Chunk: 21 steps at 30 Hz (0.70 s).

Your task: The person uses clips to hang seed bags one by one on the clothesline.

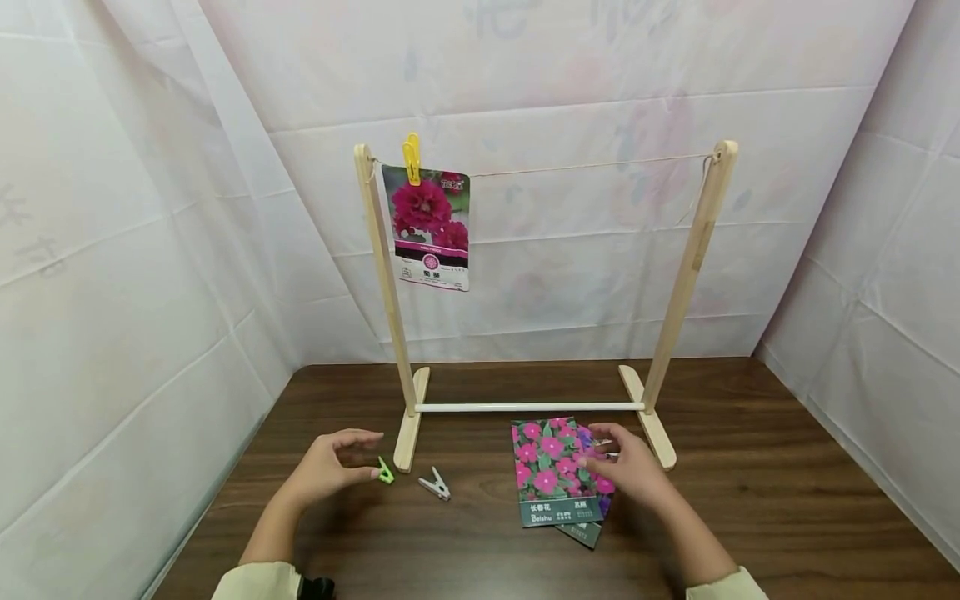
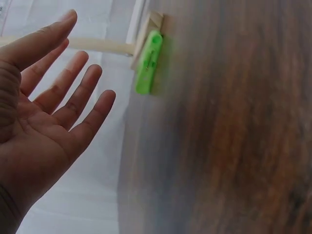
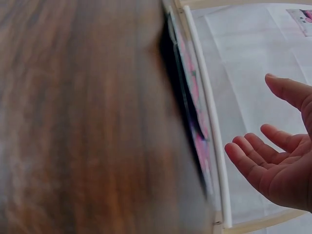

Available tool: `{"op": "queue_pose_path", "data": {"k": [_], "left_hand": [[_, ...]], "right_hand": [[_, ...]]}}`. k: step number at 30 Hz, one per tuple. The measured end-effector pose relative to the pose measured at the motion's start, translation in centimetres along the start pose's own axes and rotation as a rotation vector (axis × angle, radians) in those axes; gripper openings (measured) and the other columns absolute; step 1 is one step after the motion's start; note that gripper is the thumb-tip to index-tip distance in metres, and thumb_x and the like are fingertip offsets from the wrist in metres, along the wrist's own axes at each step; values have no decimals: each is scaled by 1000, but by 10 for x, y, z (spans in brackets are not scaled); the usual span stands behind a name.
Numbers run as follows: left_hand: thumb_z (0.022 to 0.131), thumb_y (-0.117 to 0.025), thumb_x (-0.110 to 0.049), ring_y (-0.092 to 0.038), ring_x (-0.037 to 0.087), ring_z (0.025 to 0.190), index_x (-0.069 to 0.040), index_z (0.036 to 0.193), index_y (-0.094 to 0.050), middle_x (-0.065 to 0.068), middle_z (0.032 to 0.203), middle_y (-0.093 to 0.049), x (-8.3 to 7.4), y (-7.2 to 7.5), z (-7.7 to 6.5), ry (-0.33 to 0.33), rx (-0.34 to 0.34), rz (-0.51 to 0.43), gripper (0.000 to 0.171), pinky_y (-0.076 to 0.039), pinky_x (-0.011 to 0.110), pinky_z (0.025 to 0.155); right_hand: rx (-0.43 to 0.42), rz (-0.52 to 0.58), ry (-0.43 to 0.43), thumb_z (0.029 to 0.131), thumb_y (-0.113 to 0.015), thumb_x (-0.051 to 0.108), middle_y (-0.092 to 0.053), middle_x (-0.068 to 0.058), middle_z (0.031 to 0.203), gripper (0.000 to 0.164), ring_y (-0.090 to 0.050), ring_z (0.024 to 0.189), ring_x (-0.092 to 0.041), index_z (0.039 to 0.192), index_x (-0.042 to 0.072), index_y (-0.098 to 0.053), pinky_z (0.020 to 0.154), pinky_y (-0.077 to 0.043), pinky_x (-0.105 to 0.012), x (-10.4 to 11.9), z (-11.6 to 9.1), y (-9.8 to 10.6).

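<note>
Left grip relaxed near green clip, right grip relaxed over flower packets, contact unclear

The place is booth-like, more a small staged tabletop set than a furnished room: in the head view, pale, faintly printed cloth with fold creases hangs at nine, twelve and three o'clock, boxing in a single dark wood-grain desk. On it, toward twelve, stands a pale wooden frame strung with cord. What building surrounds it cannot be told.
</note>
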<state>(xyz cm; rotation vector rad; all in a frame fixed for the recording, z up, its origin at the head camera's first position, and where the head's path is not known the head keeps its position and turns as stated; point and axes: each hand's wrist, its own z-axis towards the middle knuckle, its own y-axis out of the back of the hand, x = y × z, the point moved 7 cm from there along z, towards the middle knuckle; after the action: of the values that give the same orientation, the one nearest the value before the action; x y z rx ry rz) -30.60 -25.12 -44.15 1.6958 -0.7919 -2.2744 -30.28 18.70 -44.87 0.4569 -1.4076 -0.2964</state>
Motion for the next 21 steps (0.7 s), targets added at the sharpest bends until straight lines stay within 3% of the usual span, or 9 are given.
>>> {"op": "queue_pose_path", "data": {"k": [4,9,16,21], "left_hand": [[78,-82,-10,-57,44,113,7,125,-60,27,125,-59,11,0,1,13,31,8,54,-51,47,91],[76,-83,-7,-56,45,114,11,126,-57,30,127,-57,23,-1,4,31,83,-52,59,-54,40,88],[74,-83,-1,-60,38,108,12,125,-59,28,126,-59,35,-3,1,70,84,-52,58,-55,35,84],[74,-83,-2,-62,32,104,10,121,-63,24,121,-63,38,-5,-4,96,83,-16,52,-55,29,81]], "right_hand": [[10,-24,-28,80,-80,9,-62,-22,117,56,-62,103,-35,126,-9,-55,78,-56,-40,-7,1,-4],[45,-60,-65,72,-86,7,-64,-14,105,66,-62,98,-29,127,-10,-54,76,-55,-37,-18,5,-8],[79,-158,-15,60,-92,5,-61,-9,103,78,-55,89,-20,128,-8,-55,76,-49,-34,-25,11,-14],[63,-159,12,62,-86,-7,-63,-10,102,66,-55,84,-19,121,-8,-58,71,-49,-30,-23,7,-13]]}}
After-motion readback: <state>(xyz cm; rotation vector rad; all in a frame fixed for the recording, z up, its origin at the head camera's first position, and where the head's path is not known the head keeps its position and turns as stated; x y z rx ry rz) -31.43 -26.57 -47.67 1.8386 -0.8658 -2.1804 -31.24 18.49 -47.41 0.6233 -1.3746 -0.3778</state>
